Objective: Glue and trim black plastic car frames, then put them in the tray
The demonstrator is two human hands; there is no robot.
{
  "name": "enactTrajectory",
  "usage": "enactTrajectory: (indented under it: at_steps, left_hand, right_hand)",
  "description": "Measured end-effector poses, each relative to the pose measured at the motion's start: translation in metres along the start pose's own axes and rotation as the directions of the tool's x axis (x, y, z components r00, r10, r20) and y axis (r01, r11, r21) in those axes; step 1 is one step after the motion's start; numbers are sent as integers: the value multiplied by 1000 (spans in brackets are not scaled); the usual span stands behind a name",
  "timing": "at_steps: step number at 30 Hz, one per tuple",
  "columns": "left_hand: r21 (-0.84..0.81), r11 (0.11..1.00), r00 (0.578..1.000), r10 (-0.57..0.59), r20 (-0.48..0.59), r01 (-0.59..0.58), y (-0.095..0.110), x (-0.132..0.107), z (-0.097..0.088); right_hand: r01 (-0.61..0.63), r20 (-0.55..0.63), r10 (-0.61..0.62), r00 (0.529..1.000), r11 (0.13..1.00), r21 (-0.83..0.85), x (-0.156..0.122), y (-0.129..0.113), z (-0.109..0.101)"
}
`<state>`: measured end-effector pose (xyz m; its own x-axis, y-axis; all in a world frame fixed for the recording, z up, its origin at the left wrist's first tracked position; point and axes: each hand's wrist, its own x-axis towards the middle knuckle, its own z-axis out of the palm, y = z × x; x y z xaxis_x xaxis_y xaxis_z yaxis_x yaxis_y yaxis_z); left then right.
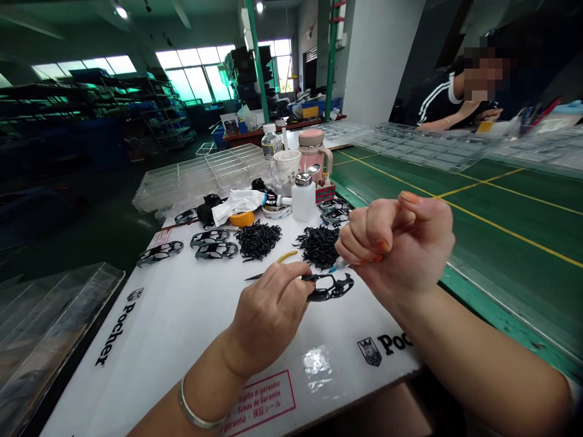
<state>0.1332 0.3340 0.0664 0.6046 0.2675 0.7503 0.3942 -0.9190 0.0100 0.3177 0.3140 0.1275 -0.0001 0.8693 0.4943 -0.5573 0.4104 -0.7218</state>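
My left hand (273,309), a metal bangle at its wrist, is closed on the near end of a glossy black plastic frame part (334,290) with openings in it. A dark pointed tip (253,278) sticks out to the left behind its fingers; the rest of that tool is hidden. My right hand (396,243) is raised to the right of the part, fingers curled in and thumb bent over. Whatever is in it, if anything, is hidden. Behind it a small blue-tipped thing (337,266) shows. Two heaps of small black pieces (259,239) lie beyond the hands.
Several more black frame parts (216,250) lie on the white printed board (182,328). Farther back stand a white pump bottle (303,200), a pink mug (311,152), a paper cup (286,167) and a yellow tape roll (242,219). A co-worker (455,97) sits at back right.
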Motion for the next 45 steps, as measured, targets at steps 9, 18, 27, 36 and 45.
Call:
enactTrajectory:
  at_steps: [9,18,27,36,45]
  left_hand:
    - [-104,990,990,-80,114,92,-11,-2,-6]
    - [-674,-112,402,-727,557,730,-47,-1,-15]
    - [-714,-344,423,-620,661,610,-52,-7,-14]
    - [-698,-281,430,-622,655,659,-51,-8,-13]
    - [-686,-214,432,-639,637,695,-51,-6,-17]
  right_hand:
    - [0,49,6,999,991,-130,15,-13,-19]
    - [203,-406,-698,590,614,-763,36,-28,-91]
    - [-280,-576,-505,643,545,-790,39,-8,-125]
    - [-88,-60,-92,994,-345,-934,-9,-9,-72]
    - [-22,-226,300,927,-556,-831,-18,27,-74]
